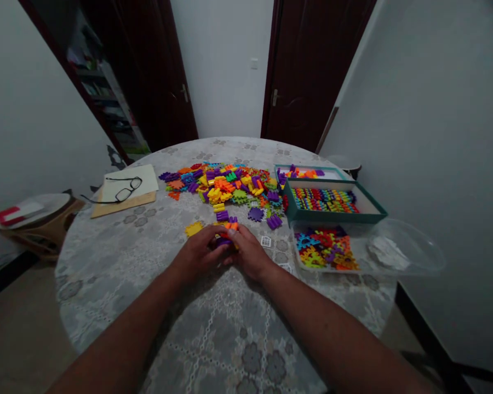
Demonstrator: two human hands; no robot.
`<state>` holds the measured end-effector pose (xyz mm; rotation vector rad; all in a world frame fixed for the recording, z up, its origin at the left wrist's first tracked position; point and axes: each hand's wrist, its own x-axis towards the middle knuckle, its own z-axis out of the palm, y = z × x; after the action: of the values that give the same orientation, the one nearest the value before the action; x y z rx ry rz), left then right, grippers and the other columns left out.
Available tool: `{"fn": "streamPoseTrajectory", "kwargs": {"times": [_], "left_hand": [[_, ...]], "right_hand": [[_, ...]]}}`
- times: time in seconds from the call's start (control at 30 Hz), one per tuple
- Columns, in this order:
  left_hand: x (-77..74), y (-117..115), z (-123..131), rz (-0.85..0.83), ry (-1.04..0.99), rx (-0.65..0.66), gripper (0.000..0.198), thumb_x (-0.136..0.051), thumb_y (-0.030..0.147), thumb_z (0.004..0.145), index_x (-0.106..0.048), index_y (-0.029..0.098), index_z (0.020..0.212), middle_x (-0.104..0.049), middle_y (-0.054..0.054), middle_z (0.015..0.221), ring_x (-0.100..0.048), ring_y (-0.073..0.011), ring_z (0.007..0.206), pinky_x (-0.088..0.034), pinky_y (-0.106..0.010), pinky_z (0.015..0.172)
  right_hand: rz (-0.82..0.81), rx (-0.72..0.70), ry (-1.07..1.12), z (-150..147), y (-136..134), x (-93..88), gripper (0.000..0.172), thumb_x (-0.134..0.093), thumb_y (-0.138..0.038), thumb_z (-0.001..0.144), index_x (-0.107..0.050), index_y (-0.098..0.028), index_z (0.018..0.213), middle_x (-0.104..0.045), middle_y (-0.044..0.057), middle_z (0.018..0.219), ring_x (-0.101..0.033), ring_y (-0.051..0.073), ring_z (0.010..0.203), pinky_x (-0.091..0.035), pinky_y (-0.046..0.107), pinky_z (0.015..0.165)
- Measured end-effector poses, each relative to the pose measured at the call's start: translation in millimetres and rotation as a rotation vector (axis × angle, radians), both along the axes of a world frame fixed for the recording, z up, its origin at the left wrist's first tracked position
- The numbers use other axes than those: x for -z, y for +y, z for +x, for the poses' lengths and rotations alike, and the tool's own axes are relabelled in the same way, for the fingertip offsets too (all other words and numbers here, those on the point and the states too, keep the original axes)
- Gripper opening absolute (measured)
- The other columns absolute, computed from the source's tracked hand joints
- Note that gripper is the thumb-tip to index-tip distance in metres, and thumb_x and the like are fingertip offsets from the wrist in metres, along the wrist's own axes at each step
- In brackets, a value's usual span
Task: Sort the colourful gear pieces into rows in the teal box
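My left hand [199,253] and my right hand [250,253] meet at the middle of the round table [119,257]. Both are closed on a small cluster of joined plastic blocks [229,232], orange, purple and yellow, held between the fingertips just above the tablecloth. A loose yellow block [193,229] lies just left of my left hand. Behind the hands spreads a wide pile of coloured interlocking blocks [225,185]. A few purple blocks [273,221] lie at its near edge.
A green box [376,207] with rows of blocks stands at the right, its lid [308,171] behind it. A clear tray [398,253] holds more blocks. Glasses [125,190] lie on papers at the left. A low stool [28,216] stands off the table.
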<state>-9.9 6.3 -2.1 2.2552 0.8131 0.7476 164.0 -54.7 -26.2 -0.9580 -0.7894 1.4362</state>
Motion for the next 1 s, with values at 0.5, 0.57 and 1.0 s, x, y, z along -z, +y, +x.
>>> {"fn": "streamPoseTrajectory", "kwargs": {"times": [0.5, 0.57, 1.0], "left_hand": [[-10.3, -1, 6, 0.174, 0.103, 0.063, 0.031, -0.063, 0.036, 0.107, -0.070, 0.024, 0.134, -0.079, -0.011, 0.117, -0.075, -0.0252, 0.099, -0.062, -0.040, 0.093], [-16.0, -2, 8, 0.204, 0.080, 0.079, 0.026, -0.063, 0.034, 0.108, -0.072, 0.024, 0.130, -0.079, -0.010, 0.119, -0.075, -0.0232, 0.100, -0.062, -0.037, 0.091], [-3.6, 27, 5, 0.342, 0.092, -0.131, 0.015, -0.061, 0.023, 0.103, -0.073, 0.021, 0.113, -0.076, -0.008, 0.111, -0.075, -0.0211, 0.094, -0.062, -0.036, 0.088]], "right_hand": [[-0.008, 0.022, 0.154, 2, 0, -4.6, 0.056, -0.092, -0.051, 0.075, -0.067, -0.024, 0.117, -0.072, 0.000, 0.101, -0.071, 0.019, 0.080, -0.064, 0.031, 0.058], [0.014, 0.022, 0.212, 2, 0, -5.1, 0.058, -0.092, -0.057, 0.077, -0.067, -0.025, 0.118, -0.073, 0.000, 0.106, -0.071, 0.019, 0.081, -0.065, 0.031, 0.059], [-0.081, 0.108, -0.175, 2, 4, 1.2, 0.030, -0.078, -0.047, 0.083, -0.069, -0.024, 0.098, -0.066, -0.003, 0.071, -0.064, 0.018, 0.057, -0.055, 0.029, 0.051]]}}
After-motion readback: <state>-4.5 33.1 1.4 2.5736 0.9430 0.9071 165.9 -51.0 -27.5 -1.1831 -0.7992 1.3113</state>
